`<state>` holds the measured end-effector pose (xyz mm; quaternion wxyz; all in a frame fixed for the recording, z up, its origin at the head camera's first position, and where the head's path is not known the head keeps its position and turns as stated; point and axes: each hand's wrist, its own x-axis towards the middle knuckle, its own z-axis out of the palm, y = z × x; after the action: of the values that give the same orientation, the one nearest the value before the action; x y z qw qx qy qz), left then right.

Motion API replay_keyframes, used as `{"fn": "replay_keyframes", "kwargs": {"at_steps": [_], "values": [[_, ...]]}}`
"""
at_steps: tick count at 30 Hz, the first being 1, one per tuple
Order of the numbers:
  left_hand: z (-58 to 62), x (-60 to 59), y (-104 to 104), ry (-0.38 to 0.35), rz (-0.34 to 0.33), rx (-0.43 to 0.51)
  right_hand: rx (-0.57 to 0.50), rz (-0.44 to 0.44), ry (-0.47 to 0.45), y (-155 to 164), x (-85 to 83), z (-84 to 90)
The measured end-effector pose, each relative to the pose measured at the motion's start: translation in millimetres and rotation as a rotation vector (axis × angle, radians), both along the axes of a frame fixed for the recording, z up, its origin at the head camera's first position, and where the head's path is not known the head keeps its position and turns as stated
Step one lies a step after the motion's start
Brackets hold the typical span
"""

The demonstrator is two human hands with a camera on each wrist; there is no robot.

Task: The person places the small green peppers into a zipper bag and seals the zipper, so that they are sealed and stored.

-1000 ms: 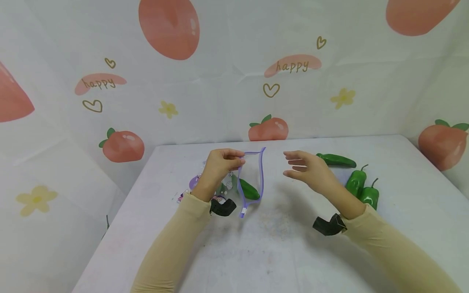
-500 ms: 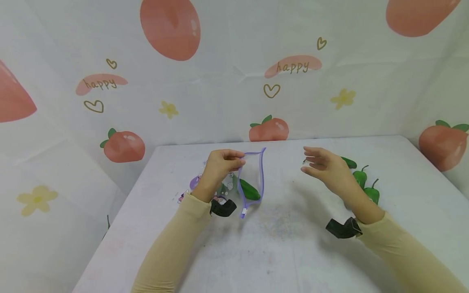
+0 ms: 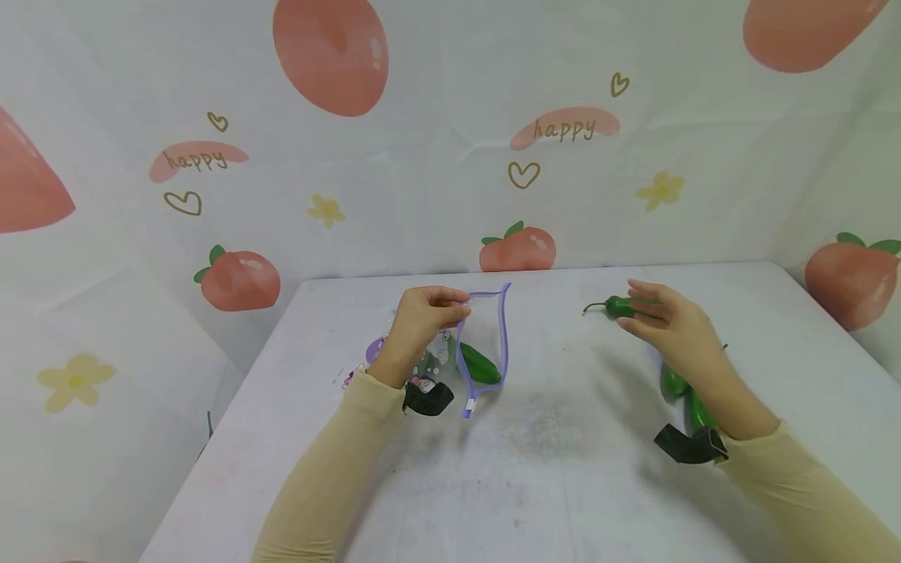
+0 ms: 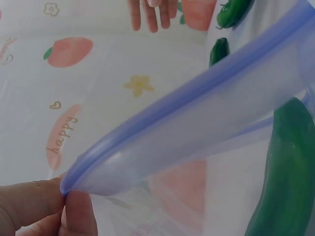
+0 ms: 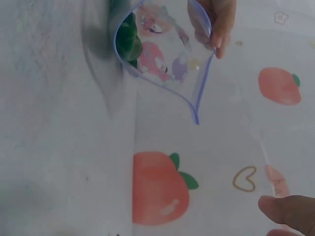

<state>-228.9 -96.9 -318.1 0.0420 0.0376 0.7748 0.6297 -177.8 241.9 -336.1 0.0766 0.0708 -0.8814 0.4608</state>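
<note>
My left hand (image 3: 421, 324) pinches the top rim of a clear zip bag (image 3: 504, 332) with a purple edge and cartoon prints. The bag's mouth gapes toward the right. Inside it lies a green pepper (image 3: 479, 366), large in the left wrist view too, and more green shows through the bag's side. My right hand (image 3: 672, 322), fingers extended and apart, is over the right part of the table. Behind its fingertips is a green pepper (image 3: 616, 306) with a long stem, partly hidden. Only the thumb (image 5: 290, 212) and a bit of finger show in the right wrist view.
Two green peppers (image 3: 674, 381) lie at the right, partly covered by my right wrist. The white table (image 3: 521, 485) meets a fruit-printed backdrop (image 3: 422, 180) along its rear edge. A thin dark stem (image 3: 209, 423) pokes up beyond the table's left edge.
My right hand has moved right, away from the bag, to the peppers; the far pepper's stem end now shows left of its fingers. The left hand and bag have stayed in place.
</note>
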Motion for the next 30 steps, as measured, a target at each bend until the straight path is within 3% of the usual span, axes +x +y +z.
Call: {"fn": "replay_keyframes", "kwargs": {"at_steps": [14, 30], "values": [[-1.3, 0.7, -0.2, -0.008, -0.004, 0.012, 0.098, -0.1, -0.068, 33.1, 9.0, -11.0], [-4.4, -1.0, -1.1, -0.024, -0.009, 0.009, 0.183, -0.155, -0.114, 50.0, 23.6, -37.0]]}}
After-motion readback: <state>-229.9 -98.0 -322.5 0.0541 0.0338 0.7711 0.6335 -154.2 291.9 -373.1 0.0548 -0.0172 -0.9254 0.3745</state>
